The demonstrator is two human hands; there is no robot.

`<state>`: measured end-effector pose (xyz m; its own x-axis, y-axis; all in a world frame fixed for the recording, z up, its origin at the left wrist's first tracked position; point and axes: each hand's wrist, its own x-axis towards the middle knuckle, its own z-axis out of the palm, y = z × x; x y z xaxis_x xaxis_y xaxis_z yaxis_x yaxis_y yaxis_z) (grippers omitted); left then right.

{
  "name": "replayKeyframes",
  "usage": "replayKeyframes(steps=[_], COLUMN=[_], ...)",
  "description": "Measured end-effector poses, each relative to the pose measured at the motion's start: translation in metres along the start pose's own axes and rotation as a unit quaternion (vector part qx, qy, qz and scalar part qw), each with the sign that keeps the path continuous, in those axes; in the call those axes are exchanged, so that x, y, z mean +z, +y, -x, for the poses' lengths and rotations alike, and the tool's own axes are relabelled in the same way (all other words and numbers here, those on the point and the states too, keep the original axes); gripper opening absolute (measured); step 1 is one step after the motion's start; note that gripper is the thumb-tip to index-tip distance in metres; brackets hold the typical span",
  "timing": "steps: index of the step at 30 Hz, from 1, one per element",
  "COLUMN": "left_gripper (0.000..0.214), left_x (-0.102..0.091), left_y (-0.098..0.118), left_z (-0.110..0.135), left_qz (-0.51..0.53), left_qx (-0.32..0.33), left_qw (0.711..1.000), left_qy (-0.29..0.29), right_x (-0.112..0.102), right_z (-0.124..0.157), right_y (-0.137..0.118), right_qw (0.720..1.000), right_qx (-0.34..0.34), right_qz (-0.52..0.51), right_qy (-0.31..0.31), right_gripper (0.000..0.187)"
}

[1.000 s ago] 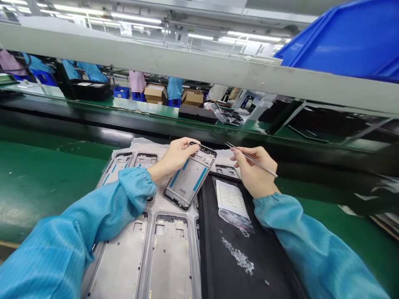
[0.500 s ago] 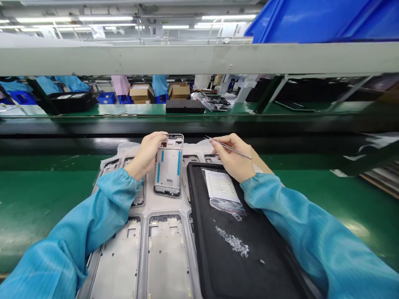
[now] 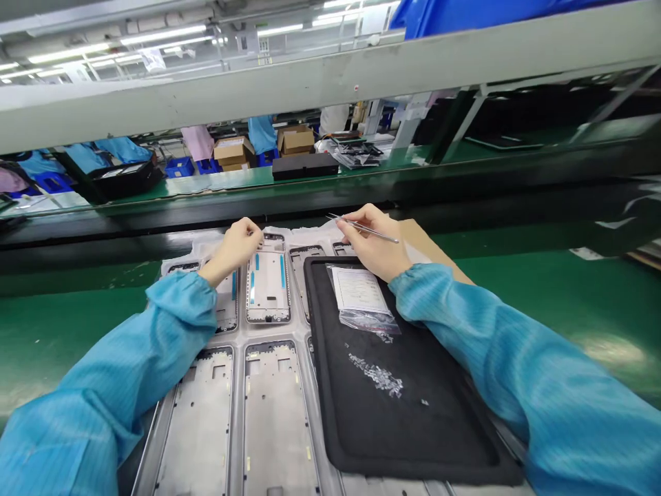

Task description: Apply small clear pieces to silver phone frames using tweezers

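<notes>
A metal phone mid-frame (image 3: 267, 286) with blue strips lies in a slot of the grey moulded tray (image 3: 238, 413), among several similar frames. My left hand (image 3: 232, 248) sits just left of its top edge, fingertips close to it but not gripping it. My right hand (image 3: 376, 241) pinches steel tweezers (image 3: 364, 227), their tips pointing left and touching nothing. Below that hand lies a black mat (image 3: 361, 427) bearing a clear bag with a white paper (image 3: 359, 293) and a scatter of tiny metal parts (image 3: 376, 375).
A grey beam (image 3: 330, 76) crosses above the green bench (image 3: 568, 303), with a blue bin (image 3: 490, 10) on top. Beyond it stand a black box (image 3: 304, 165), cardboard boxes (image 3: 295, 140) and a co-worker's blue sleeve (image 3: 262, 134).
The phone frame went from raised in my left hand to lying flat in its tray slot, and that hand let go. The view tilted as my head moved.
</notes>
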<state>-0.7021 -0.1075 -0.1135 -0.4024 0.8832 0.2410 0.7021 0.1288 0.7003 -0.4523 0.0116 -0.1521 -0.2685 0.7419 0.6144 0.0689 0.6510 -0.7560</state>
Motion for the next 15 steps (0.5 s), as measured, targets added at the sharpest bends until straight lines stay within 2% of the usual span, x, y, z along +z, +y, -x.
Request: replayKeyframes(steps=[4, 8, 11, 15], left_gripper=[0.012, 0.025, 0.029, 0.034], left_x=[-0.004, 0.021, 0.045, 0.062], left_y=[0.007, 0.03, 0.047, 0.052], left_z=[0.013, 0.017, 0.018, 0.02], left_qz=[-0.199, -0.296, -0.337, -0.385], left_qx=[0.103, 0.19, 0.218, 0.218], left_qw=[0.973, 0.927, 0.902, 0.885], left_qy=[-0.065, -0.128, -0.161, -0.147], right_x=[0.002, 0.0, -0.003, -0.008], right_z=[0.0, 0.0, -0.002, -0.007], right_y=[0.001, 0.0, -0.002, 0.0], right_qw=[1.0, 0.999, 0.998, 0.99], right_qx=[0.0, -0.008, -0.018, -0.029], right_qz=[0.001, 0.02, 0.03, 0.05], right_qy=[-0.009, -0.029, -0.058, -0.128], right_gripper=[0.026, 0.022, 0.02, 0.02])
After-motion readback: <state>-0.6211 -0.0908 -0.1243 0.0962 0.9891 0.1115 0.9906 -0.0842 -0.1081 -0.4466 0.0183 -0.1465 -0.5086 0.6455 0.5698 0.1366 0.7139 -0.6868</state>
